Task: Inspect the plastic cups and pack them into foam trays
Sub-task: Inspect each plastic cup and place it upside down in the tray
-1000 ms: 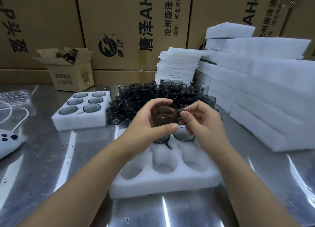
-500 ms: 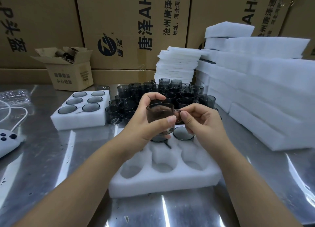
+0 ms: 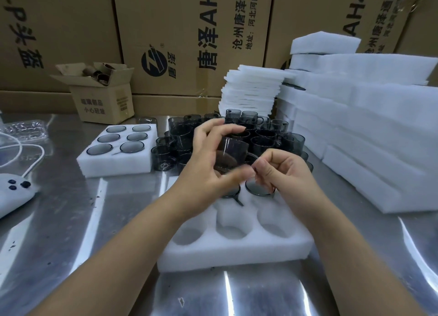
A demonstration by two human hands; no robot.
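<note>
A smoky grey see-through plastic cup (image 3: 233, 153) with a loop handle is held tilted in the air at the centre of the frame, over the far end of the near white foam tray (image 3: 237, 251). The left hand (image 3: 206, 171) grasps it, thumb below and fingers arched over its rim. The right hand (image 3: 284, 171), fingers curled, pinches at the handle side, though blur hides the exact contact. The near tray's two far wells hold packed grey cups (image 3: 259, 188) sunk to the rim; its four nearer wells show bare foam. Behind the hands stands a cluster of loose grey cups (image 3: 272, 130), and left of it a second white foam tray (image 3: 118, 166) with all six wells filled. Stacked white foam blocks (image 3: 369, 130) fill the right, with a pile of thin white foam sheets (image 3: 251, 90) at upper centre. A small open cardboard box (image 3: 102, 102) at upper left reads "小心轻放". Large brown cartons (image 3: 189, 31) across the top read "唐泽", "AH4" and "沧州唐泽通". A white device with dark buttons (image 3: 11, 192) and a white cable (image 3: 33, 156) lie at the left on the shiny metal tabletop (image 3: 71, 232).
</note>
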